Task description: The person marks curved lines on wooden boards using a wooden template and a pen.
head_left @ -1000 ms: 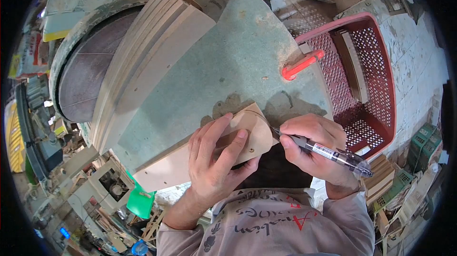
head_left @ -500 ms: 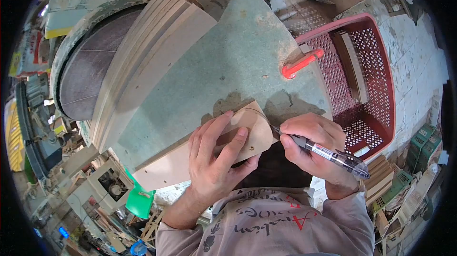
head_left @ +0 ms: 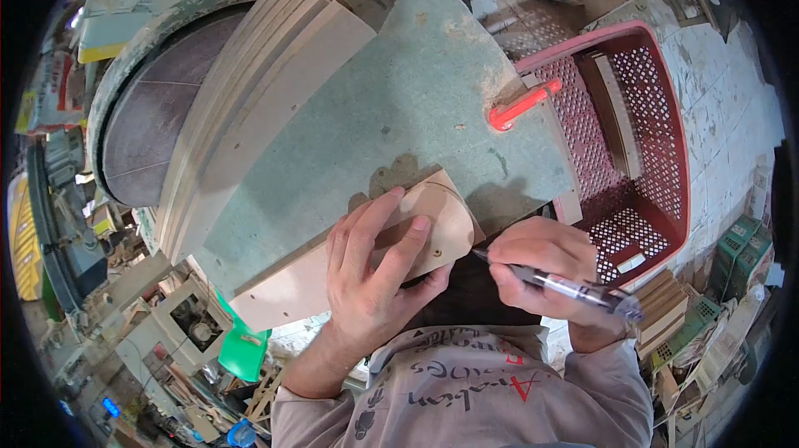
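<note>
My left hand [head_left: 370,261] grips a thin wooden template [head_left: 449,227] with a rounded end and a small hole. Its fingers lie on top and the thumb is at the near edge. Under the template is a longer wooden board [head_left: 283,288], whose square corner shows past the rounded end with a curved line on it. My right hand [head_left: 545,265] is closed around a clear-barrelled pen [head_left: 574,288]. The pen's tip is close to the right edge of the template; whether it touches cannot be made out.
Under the wood is a dusty green machine table [head_left: 399,107]. Several curved wooden pieces [head_left: 275,90] stand stacked beside a sanding disc [head_left: 158,115]. A red handle [head_left: 524,107] sticks up at the right, with a red plastic basket [head_left: 678,140] beyond it.
My right hand has moved the pen slightly down and toward me around the rounded end. My left hand, template and board have shifted slightly left in view.
</note>
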Demonstrator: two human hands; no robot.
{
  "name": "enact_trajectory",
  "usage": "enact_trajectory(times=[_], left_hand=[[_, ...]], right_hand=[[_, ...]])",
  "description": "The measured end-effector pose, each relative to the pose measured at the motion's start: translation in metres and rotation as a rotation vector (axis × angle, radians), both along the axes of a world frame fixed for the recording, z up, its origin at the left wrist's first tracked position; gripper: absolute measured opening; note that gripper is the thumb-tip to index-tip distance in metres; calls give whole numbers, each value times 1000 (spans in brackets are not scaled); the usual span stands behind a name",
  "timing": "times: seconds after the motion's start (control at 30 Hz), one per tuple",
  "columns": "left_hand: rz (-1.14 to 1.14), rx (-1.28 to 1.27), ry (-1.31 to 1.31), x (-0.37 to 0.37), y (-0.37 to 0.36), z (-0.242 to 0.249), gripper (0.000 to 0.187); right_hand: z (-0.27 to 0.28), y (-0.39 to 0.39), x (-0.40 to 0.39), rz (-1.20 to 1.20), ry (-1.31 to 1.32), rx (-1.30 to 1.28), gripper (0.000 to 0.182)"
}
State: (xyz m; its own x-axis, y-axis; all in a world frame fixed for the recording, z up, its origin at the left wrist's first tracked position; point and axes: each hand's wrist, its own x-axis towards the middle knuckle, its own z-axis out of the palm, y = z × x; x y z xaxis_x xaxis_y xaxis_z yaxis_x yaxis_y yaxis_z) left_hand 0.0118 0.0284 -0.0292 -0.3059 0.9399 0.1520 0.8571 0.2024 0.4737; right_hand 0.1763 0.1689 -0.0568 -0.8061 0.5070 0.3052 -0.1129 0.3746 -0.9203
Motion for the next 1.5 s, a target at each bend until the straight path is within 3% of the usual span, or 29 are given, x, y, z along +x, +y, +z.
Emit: enact_trajectory(times=[0.4, 0.47, 0.6, 1.5], left_hand=[[19, 8, -3, 0, 0, -1, 55], [20, 14, -5, 1, 0, -2, 55], [13, 15, 4, 0, -1, -2, 57], [19, 20, -2, 0, -1, -1, 57]], right_hand=[[2, 3, 0, -15, -31, 96, 34], [2, 3, -1, -25, -44, 94, 24], [2, 1, -2, -27, -48, 109, 24], [5, 3, -3, -28, -75, 104, 36]])
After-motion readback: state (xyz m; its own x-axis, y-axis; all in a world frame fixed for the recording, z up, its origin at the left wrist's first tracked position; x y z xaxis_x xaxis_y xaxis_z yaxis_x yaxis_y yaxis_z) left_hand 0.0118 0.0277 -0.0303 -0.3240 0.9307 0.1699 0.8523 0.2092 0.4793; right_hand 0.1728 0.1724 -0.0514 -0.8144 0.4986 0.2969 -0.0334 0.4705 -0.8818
